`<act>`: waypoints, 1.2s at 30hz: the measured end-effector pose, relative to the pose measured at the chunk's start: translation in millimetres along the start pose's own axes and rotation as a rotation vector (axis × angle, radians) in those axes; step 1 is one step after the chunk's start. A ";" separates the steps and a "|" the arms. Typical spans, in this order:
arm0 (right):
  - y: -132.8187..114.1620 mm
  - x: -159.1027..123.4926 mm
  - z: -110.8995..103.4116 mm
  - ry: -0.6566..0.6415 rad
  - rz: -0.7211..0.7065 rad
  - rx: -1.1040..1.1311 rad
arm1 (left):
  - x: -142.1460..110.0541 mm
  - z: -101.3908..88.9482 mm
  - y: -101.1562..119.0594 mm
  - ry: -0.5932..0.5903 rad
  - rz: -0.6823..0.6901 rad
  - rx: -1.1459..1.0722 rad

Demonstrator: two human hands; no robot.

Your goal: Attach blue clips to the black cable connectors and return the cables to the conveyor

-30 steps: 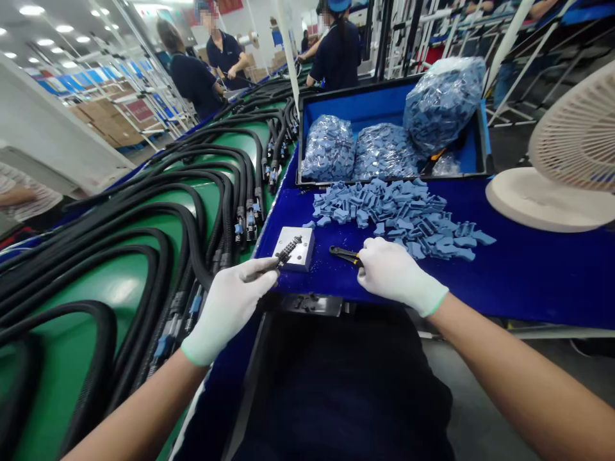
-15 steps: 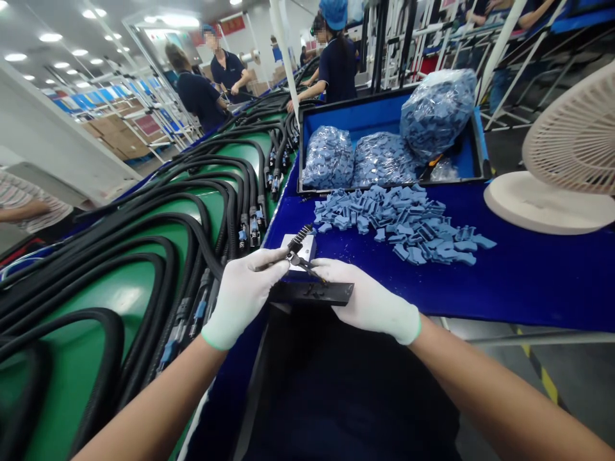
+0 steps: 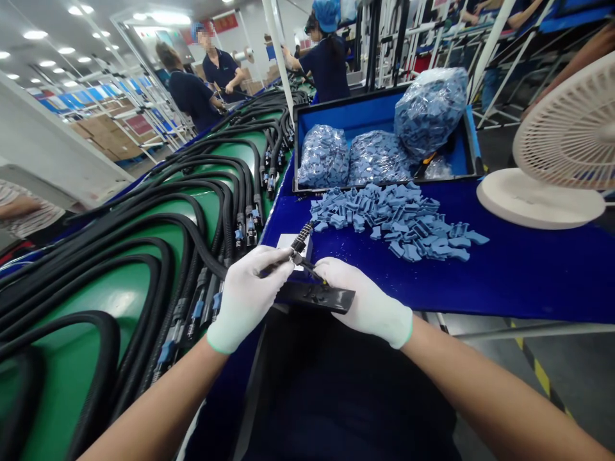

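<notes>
White-gloved and closed, my left hand (image 3: 252, 291) pinches the lower end of a row of small dark springs (image 3: 302, 237). The row slants up and away over a white block (image 3: 287, 241). My right hand (image 3: 362, 301), also gloved, is closed around a slim dark tool (image 3: 310, 266) that looks like pliers, with a bit of yellow near the fingers. The tool's tip meets the springs at my left fingertips; its handles are mostly hidden in the glove. Just below both hands is a shallow black tray (image 3: 339, 299) with small dark pieces in it.
Loose blue plastic clips (image 3: 384, 214) lie heaped on the blue table (image 3: 519, 275). Behind them, a blue bin (image 3: 368, 113) holds bagged clips. A white fan (image 3: 542, 198) stands right. Black hoses (image 3: 154, 221) cover the green conveyor (image 3: 132, 320) at left. Co-workers stand farther back.
The view has shifted slightly. Both hands keep their grips, with the tool still at the springs. A co-worker at the back has raised an arm.
</notes>
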State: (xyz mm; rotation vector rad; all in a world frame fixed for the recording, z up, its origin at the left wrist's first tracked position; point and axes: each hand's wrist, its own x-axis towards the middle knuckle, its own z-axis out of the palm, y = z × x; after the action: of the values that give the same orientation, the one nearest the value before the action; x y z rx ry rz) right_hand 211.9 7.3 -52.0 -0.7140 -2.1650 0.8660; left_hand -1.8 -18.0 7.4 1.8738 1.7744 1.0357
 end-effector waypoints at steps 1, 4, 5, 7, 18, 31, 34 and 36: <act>2.8 -0.5 1.4 0.000 -0.004 -0.028 | 5.9 -2.7 0.3 -0.031 -0.048 -0.034; 3.6 0.2 2.9 0.013 0.044 -0.072 | 29.5 -9.8 -0.6 -0.200 -0.067 -0.098; 1.6 0.9 2.4 0.023 0.075 -0.069 | 37.1 -11.1 -1.1 -0.260 -0.055 -0.106; -3.4 1.8 0.3 0.061 0.131 -0.027 | 48.3 -11.5 -1.6 -0.328 -0.066 -0.129; 35.7 10.4 17.7 0.055 0.167 -0.155 | 53.6 2.3 5.4 -0.213 -0.113 -0.043; 17.0 -10.1 -36.4 0.117 0.179 -0.277 | 52.1 10.3 5.2 -0.223 -0.230 -0.338; 2.6 -16.4 -25.2 0.065 0.234 0.266 | 44.4 7.0 12.9 -0.227 -0.163 -0.253; -5.5 -20.0 -12.9 0.118 0.342 0.565 | 37.4 4.5 18.4 -0.233 -0.084 -0.168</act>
State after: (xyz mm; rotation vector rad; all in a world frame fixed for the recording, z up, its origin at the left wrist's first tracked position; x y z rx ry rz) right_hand 232.7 -5.1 -48.6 -0.8202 -1.5950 1.4917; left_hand 12.2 16.4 27.0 1.7250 1.5688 0.8681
